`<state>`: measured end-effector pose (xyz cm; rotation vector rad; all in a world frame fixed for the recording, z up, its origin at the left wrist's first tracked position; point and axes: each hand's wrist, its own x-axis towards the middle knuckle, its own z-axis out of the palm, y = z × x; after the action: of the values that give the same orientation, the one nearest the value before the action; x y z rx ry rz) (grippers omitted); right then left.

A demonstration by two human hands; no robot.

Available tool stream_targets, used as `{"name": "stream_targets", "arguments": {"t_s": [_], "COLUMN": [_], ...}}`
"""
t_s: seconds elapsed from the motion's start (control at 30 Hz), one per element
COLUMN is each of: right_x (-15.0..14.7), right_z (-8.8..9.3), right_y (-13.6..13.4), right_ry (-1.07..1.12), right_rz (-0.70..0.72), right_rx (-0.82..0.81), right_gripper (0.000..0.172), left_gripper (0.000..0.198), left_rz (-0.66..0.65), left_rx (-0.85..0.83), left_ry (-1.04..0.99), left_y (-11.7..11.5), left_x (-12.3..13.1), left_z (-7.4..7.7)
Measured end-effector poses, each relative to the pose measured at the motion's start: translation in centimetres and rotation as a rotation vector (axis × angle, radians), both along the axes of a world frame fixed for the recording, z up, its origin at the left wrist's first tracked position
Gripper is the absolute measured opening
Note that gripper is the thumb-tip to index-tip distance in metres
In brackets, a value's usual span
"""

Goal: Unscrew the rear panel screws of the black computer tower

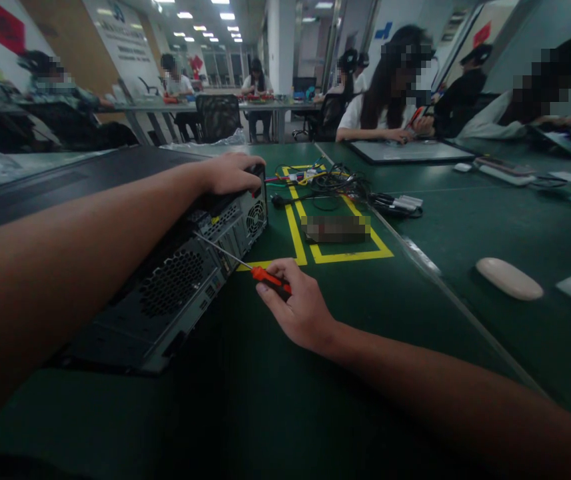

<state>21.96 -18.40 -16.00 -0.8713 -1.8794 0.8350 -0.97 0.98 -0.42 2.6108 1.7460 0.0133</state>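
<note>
A black desktop computer case (180,327) lies on the table at the left, its grey rear panel with vents and ports facing me. My left hand (232,175) is over the far end of its top, fingers curled at the edge and gripping it. In my right hand (299,303) is a screwdriver (270,279) with an orange and black handle, closed in the fingers. Its thin shaft slants up and left to the rear panel, and the tip meets the upper edge there. Whether the tip sits in a screw is too small to tell.
Yellow tape (295,230) marks the green table beyond the case. A tangle of cables (338,180) and a blurred-out dark object (335,230) lie there. A beige oval case (509,278) is at the right. Across the table a person (390,100) works over a flat panel (415,151).
</note>
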Motion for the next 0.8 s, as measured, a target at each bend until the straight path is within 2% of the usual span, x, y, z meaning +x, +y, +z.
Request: {"name": "stream_targets", "arguments": {"t_s": [0.6,0.8], "right_x": [0.04,0.04], "right_z": [0.33,0.43], "right_y": [-0.09,-0.19], "right_ry": [-0.011,-0.024], "right_rz": [-0.001,-0.008], "right_rx": [-0.005,-0.023], "right_gripper": [0.015,0.014], "left_gripper": [0.101,0.098], "left_rz": [0.002,0.007], "left_rx": [0.000,-0.005], "left_ry": [0.014,0.019], "left_y": [0.07,-0.33], "left_x": [-0.04,0.21], "left_z": [-0.01,0.14]}}
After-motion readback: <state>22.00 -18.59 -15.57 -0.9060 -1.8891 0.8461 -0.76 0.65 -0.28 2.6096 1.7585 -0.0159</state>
